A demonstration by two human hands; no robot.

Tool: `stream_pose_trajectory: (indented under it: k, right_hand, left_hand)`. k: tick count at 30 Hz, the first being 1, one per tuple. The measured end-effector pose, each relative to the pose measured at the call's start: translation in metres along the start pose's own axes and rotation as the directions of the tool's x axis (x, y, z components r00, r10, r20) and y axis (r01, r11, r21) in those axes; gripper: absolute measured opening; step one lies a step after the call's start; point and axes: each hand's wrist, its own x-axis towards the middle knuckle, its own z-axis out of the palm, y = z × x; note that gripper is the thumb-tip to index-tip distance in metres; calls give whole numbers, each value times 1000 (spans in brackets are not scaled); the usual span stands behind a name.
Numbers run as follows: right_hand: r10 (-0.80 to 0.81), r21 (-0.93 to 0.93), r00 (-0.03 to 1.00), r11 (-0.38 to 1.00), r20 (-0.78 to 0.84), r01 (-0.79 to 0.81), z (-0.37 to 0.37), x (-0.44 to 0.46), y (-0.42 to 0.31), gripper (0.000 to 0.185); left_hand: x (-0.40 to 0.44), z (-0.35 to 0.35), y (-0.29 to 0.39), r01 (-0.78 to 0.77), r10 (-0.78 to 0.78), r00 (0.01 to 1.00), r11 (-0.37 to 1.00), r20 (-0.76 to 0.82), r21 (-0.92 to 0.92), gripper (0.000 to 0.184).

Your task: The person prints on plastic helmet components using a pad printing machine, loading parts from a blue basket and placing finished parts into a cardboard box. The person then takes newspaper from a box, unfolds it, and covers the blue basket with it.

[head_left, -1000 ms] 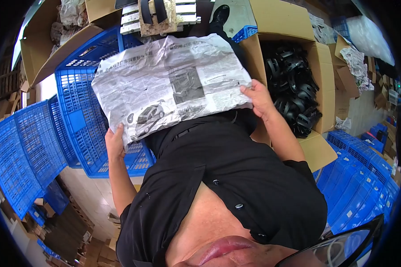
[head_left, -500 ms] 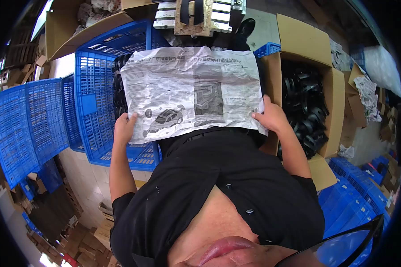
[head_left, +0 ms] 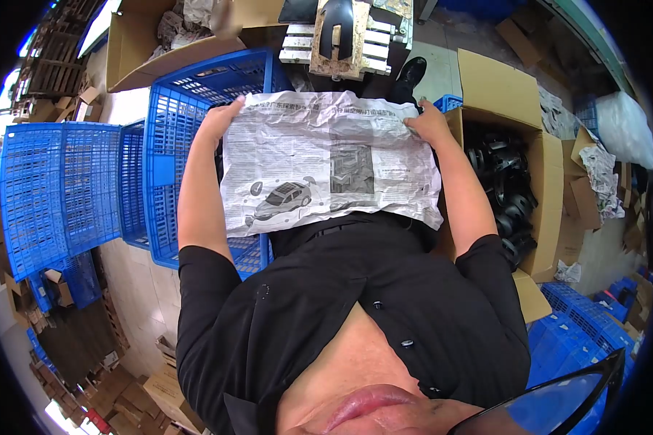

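A crumpled newspaper sheet (head_left: pixel 290 152) lies spread across my lap, with a printed car picture at its lower left. My left hand (head_left: pixel 223 119) pinches its far left corner between thumb and fingers. At the far right corner, my right hand (head_left: pixel 426 122) grips the paper's edge the same way. Just left of the sheet stands a blue plastic crate (head_left: pixel 165 170), partly covered by the paper and my left arm. To the right is an open cardboard box (head_left: pixel 548 203) holding several black curved plastic-looking parts (head_left: pixel 497 170).
Ahead is a metal fixture (head_left: pixel 337 43) with a dark part on it. A box with crumpled paper (head_left: pixel 185 29) stands at the upper left. More blue crates (head_left: pixel 62 192) are at the left and lower right. A black shoe (head_left: pixel 411 72) rests beyond the paper.
Both hands have moved from the sheet's near side edges up to its far corners. The newspaper remains spread on my lap. The view has shifted slightly.
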Motion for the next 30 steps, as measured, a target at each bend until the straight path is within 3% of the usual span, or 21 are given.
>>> stream_pose_trajectory:
  k: [2,3,6,10,13,16,17,20,23,25,28,30]
  right_hand:
    - [16,66,998,998,61,-20,5,10,18,81]
    - [42,22,999,999,27,-43,3,3,14,83]
    - [-11,-70,996,998,-86,4,6,-19,15,81]
    - [-31,2,981,999,-191,32,17,-41,21,73]
    - [28,395,985,918,-168,41,26,-40,38,58]
    - [68,692,994,722,-82,8,34,-33,52,40]
    - [84,763,994,647,-65,-5,37,-33,54,27]
    - [91,851,992,525,-83,23,42,-32,52,26]
    - [93,853,986,516,-141,74,42,-29,48,27]
    - [62,728,973,674,-225,125,39,-27,49,27]
    - [15,507,953,849,-304,148,30,-31,43,28]
    - [-9,384,935,910,-354,154,23,-38,35,29]
  left_hand:
    - [14,1,-6,-125,122,988,992,92,35,48]
    - [14,4,-5,-112,128,986,982,105,-150,34]
    - [13,5,-11,-220,227,972,969,61,-116,27]
    - [2,10,-17,-262,270,963,935,-2,-240,25]
    - [5,10,-31,-273,254,962,920,-104,-281,28]
    - [1,12,-39,-279,233,954,919,-187,-279,32]
    - [7,10,-47,-272,226,955,925,-192,-265,34]
    - [4,13,-54,-246,215,969,842,-121,-479,31]
    - [5,10,-64,-165,120,986,752,-114,-638,29]
    - [2,11,-66,-171,110,985,706,-131,-688,26]
    - [13,10,-79,-316,190,947,695,-260,-646,21]
    - [12,15,-80,-388,223,903,792,-368,-471,19]
